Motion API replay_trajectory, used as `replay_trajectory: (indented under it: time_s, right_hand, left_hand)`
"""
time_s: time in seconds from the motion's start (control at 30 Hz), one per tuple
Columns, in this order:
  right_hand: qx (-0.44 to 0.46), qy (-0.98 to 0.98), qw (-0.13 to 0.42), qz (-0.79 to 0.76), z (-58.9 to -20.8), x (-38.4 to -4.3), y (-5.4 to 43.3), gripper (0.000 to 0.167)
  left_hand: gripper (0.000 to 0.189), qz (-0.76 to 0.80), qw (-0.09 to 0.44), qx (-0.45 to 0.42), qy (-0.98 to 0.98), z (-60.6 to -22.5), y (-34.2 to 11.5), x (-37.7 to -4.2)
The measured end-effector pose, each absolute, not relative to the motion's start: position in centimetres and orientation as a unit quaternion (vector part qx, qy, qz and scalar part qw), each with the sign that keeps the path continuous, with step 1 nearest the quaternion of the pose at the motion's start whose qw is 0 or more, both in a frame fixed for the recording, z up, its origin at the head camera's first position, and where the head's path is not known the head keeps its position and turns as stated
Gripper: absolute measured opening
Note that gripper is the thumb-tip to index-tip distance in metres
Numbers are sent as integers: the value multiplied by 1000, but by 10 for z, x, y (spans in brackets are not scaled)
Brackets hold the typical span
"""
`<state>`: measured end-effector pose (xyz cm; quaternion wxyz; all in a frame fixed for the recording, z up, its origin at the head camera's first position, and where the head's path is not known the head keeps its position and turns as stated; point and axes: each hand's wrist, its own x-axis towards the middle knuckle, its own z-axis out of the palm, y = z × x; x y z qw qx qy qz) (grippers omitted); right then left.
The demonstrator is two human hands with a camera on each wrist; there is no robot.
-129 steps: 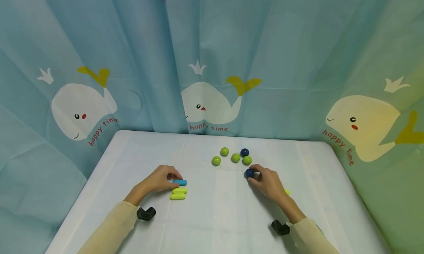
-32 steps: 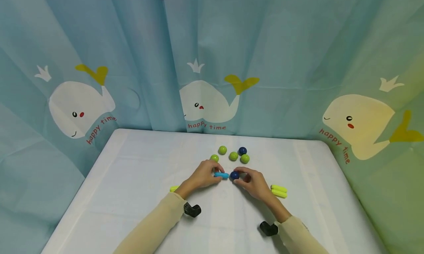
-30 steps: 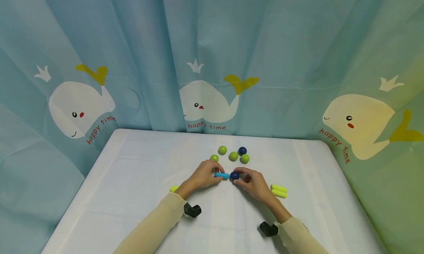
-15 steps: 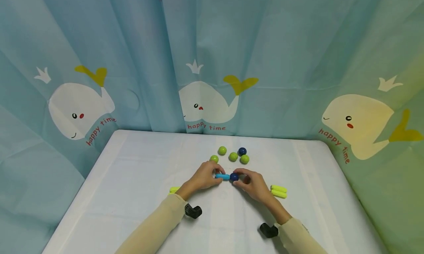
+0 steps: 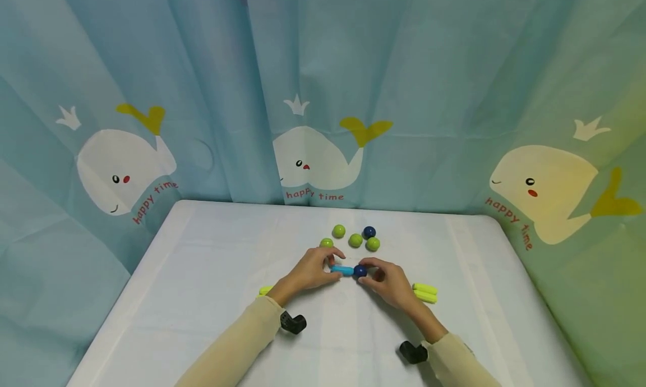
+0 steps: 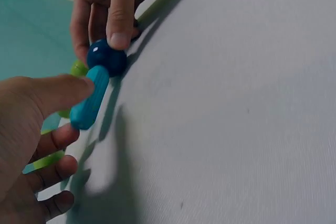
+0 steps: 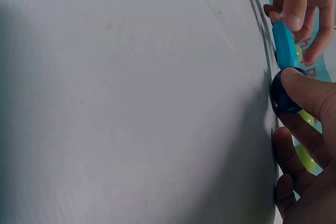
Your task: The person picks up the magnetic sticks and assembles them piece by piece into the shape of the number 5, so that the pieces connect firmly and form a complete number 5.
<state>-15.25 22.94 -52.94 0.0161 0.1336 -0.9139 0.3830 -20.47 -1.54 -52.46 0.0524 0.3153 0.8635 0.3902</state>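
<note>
Over the middle of the table, a light blue ridged stick [image 5: 344, 271] sits end to end with a dark blue ball [image 5: 360, 271], the two touching. My right hand [image 5: 392, 283] pinches the ball between thumb and fingers, the thumb on its surface in the right wrist view. Around the stick's other end, my left hand [image 5: 309, 270] has thumb and fingers spread apart. In the left wrist view its thumb [image 6: 79, 88] overlaps the stick's side, while the other fingers stand off from it.
Behind the hands lie several green balls [image 5: 355, 240] and another dark blue ball [image 5: 369, 232]. Two yellow-green sticks [image 5: 425, 293] lie right of my right wrist; others [image 5: 265, 290] are partly hidden by my left forearm. A whale-printed curtain [image 5: 429, 95] borders the white table [image 5: 202, 241].
My left hand brought the blue stick from the left to the ball, closing the gap between them; its fingers have now spread. My right hand shifted left with the ball earlier.
</note>
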Motion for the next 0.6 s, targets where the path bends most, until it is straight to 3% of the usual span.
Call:
replay_trajectory:
  time_s: [0.33,0.6]
  right_hand:
    - [125,-911,-6,394,-525,-151,236,36]
    - [127,-910,-8,395,-525,-153,236,36]
  left_hand:
    - [45,401,6,293,868,-520,-36,-213]
    - [42,365,-92,178,909,-519,-36,-218]
